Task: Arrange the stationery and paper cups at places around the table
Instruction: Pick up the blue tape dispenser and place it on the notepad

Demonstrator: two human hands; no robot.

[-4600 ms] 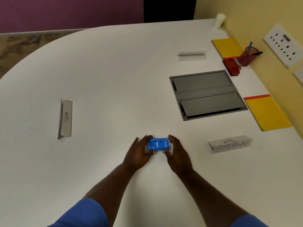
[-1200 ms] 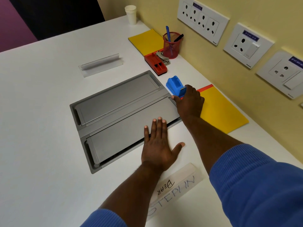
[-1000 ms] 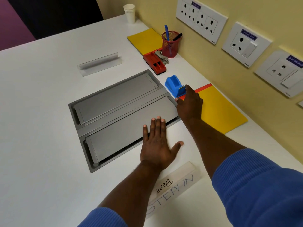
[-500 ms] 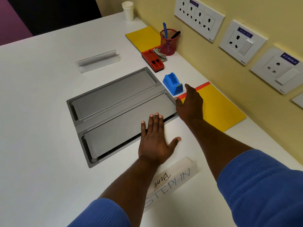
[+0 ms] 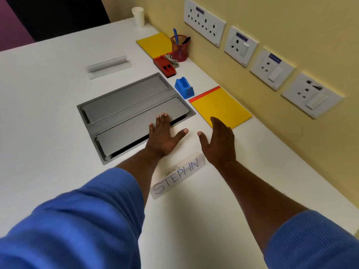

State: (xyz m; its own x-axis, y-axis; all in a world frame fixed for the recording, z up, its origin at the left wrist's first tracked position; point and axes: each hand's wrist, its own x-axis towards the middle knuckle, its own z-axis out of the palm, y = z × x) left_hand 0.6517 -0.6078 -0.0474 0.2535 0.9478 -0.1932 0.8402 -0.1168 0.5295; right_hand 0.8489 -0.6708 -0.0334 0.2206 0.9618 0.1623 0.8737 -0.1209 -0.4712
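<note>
A blue tape dispenser [image 5: 184, 87] stands on the white table [image 5: 48, 94] beside a yellow notepad [image 5: 220, 107] with a red top edge. My right hand [image 5: 218, 141] hovers open just short of that notepad, holding nothing. My left hand [image 5: 165, 135] lies flat, fingers spread, on the edge of the grey cable box lid [image 5: 134, 115]. Farther back are a red stapler [image 5: 164, 66], a red mesh pen cup [image 5: 179, 47] with pens, a second yellow notepad [image 5: 154, 44] and stacked white paper cups [image 5: 138, 16].
A name card reading STEPHN [image 5: 177, 176] lies between my forearms. A blank clear name holder [image 5: 107, 66] sits beyond the cable box. The yellow wall [image 5: 291, 26] with several socket plates runs along the table's right edge.
My right hand has let go of the blue tape dispenser and drawn back toward me. The dispenser stays beside the near notepad. My left hand has kept its place.
</note>
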